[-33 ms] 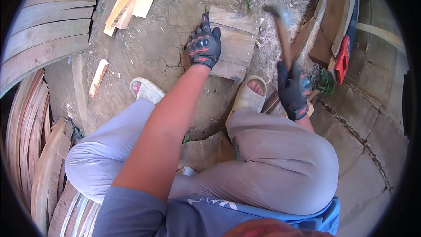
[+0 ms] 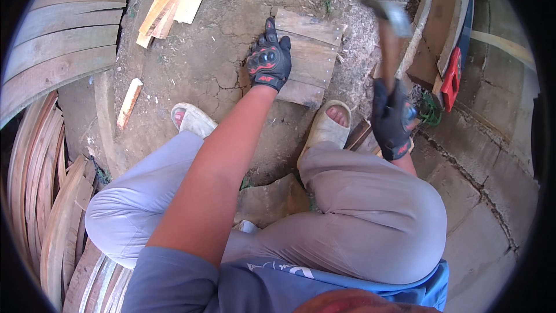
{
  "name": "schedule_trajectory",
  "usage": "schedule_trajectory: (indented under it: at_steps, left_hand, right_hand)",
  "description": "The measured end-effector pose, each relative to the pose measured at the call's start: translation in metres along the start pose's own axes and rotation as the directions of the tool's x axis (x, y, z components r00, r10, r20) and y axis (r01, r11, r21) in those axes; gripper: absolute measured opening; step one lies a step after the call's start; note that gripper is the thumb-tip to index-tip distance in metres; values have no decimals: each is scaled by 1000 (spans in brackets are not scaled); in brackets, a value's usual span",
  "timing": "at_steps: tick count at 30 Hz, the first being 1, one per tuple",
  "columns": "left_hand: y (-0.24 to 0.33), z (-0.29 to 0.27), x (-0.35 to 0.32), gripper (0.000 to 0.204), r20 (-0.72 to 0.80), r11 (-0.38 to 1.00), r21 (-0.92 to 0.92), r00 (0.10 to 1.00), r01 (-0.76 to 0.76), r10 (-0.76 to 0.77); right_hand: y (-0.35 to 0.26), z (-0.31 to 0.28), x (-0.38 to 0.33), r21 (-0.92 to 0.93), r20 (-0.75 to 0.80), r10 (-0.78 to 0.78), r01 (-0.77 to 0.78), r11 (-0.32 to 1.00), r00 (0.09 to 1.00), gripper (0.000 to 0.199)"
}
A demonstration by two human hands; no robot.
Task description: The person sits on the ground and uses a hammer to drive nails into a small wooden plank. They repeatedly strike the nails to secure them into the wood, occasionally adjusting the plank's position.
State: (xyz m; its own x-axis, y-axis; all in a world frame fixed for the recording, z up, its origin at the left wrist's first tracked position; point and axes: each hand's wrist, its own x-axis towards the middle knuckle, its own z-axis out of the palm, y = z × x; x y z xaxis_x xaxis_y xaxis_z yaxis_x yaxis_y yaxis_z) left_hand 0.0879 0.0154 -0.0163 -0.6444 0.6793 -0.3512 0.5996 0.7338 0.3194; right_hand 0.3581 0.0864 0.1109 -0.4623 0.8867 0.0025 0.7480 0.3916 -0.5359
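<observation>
My right hand, in a black glove, is closed round the wooden handle of a hammer. The hammer is held up to the right of a small panel of joined wooden boards, its head blurred by motion. At the panel's left edge lies my left hand, gloved too. Its thumb rests over the boards and one finger stretches along the edge; the other fingers look curled, their tips hidden. Small nail heads dot the panel's right side. The panel lies flat on the ground between and beyond my feet.
A red-handled saw leans by curved timbers at the right. Offcuts and a short wood strip lie on the dirt at left. Stacked boards fill the far left. My sandalled feet flank the panel's near side.
My right hand and the hammer have shifted slightly to the right, with the hammer's head farther from the panel. My left hand and the panel have stayed in place.
</observation>
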Motion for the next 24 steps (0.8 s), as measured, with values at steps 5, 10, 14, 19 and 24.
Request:
schedule_trajectory:
  at_steps: [5,10,14,19,24]
  left_hand:
    - [4,8,2,72,-12,999,-13,999,-41,40]
    - [-3,15,4,72,-44,998,15,997,-56,57]
    - [-8,2,2,69,-21,1000,-17,1000,-1,1]
    - [11,-1,3,69,20,999,-31,999,-43,43]
    - [4,10,6,71,-33,996,-34,996,-78,77]
  right_hand:
    - [58,42,-29,-50,-171,-59,51,997,984,19]
    - [57,46,-25,-31,69,152,-150,988,986,30]
    - [2,-13,8,303,-117,34,3,953,993,21]
    - [65,47,-45,-312,-21,-123,111,944,992,23]
    - [21,22,-27,-121,98,156,-144,982,983,16]
